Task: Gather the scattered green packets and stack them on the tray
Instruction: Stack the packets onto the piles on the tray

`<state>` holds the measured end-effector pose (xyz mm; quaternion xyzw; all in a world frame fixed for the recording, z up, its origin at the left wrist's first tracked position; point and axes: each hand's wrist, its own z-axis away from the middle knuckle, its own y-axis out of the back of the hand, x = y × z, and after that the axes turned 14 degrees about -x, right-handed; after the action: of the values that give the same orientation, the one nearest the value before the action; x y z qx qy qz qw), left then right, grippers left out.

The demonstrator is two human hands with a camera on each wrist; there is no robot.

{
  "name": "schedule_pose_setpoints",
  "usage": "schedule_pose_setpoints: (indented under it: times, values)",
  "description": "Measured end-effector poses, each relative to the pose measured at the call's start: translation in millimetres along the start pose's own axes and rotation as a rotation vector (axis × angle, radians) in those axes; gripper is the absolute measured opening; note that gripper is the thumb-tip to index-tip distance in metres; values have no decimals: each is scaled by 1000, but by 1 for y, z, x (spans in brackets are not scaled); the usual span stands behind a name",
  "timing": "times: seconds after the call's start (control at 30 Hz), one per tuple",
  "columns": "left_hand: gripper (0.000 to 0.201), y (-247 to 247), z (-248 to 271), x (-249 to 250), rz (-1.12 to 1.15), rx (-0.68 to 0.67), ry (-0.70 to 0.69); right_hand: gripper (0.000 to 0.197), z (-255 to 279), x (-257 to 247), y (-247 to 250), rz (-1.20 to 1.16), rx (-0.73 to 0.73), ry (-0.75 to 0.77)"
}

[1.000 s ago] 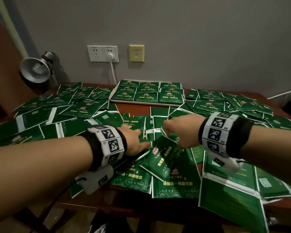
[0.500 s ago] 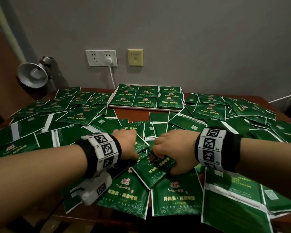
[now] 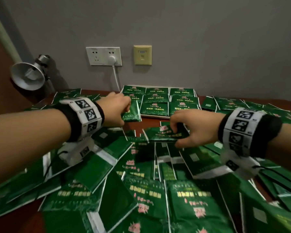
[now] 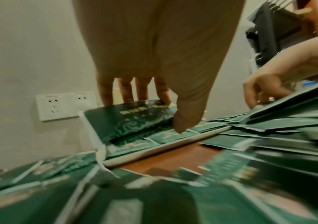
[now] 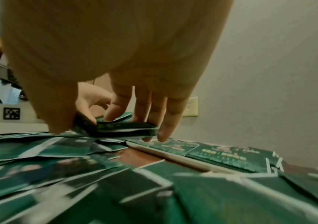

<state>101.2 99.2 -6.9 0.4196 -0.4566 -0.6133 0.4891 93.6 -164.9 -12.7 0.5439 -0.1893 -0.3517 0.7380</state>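
Observation:
Green packets [image 3: 148,195] with gold print lie scattered over the brown table. A white tray [image 3: 155,116] at the back holds neat rows of them. My left hand [image 3: 124,113] grips one packet [image 3: 132,113] between thumb and fingers, just above the tray's left front corner; the left wrist view shows this packet [image 4: 127,119] over the tray [image 4: 154,152]. My right hand [image 3: 180,132] holds a thin stack of packets [image 3: 166,134] a little in front of the tray, thumb on one side and fingers on the other, as the right wrist view shows the stack [image 5: 116,128].
A metal lamp [image 3: 28,76] stands at the back left. A white wall socket [image 3: 103,56] with a plugged cable and a yellow wall plate [image 3: 142,55] sit above the tray. A strip of bare table [image 3: 149,121] shows just before the tray.
Both hands have lifted from the near pile and moved forward toward the tray, each carrying packets. The left hand has gone farther and higher than the right.

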Motion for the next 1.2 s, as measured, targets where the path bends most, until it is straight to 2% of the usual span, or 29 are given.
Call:
schedule_pose_setpoints:
  times: [0.17,0.3,0.47,0.53,0.6,0.8,0.9,1.0,1.1,1.2]
  values:
    - [36,16,-67,-34,-118,-61,-7,33,-73,41,24,29,108,-200]
    - [33,11,-108,-45,-105,-105,-34,35,-122,57,35,60,162,-295]
    - [34,0,-127,-45,-43,-169,-113,44,-154,56,35,120,85,-330]
    - [39,-2,-123,-45,-39,-184,-123,37,-156,53,36,162,64,-352]
    - [41,0,-115,-44,-59,-181,-105,32,-151,48,37,185,67,-360]
    - [46,14,-66,-23,-82,-166,-65,41,-111,10,33,211,9,-300]
    - [44,14,-31,4,-74,-203,-105,42,-74,-21,28,226,-89,-258]
    - [42,2,4,37,-89,-258,-160,39,-33,-49,13,234,-256,-221]
    - [43,-19,38,70,-69,-296,-220,49,9,-72,-12,254,-423,-200]
    - [47,-35,62,100,-47,-296,-282,73,40,-86,-40,251,-449,-228]
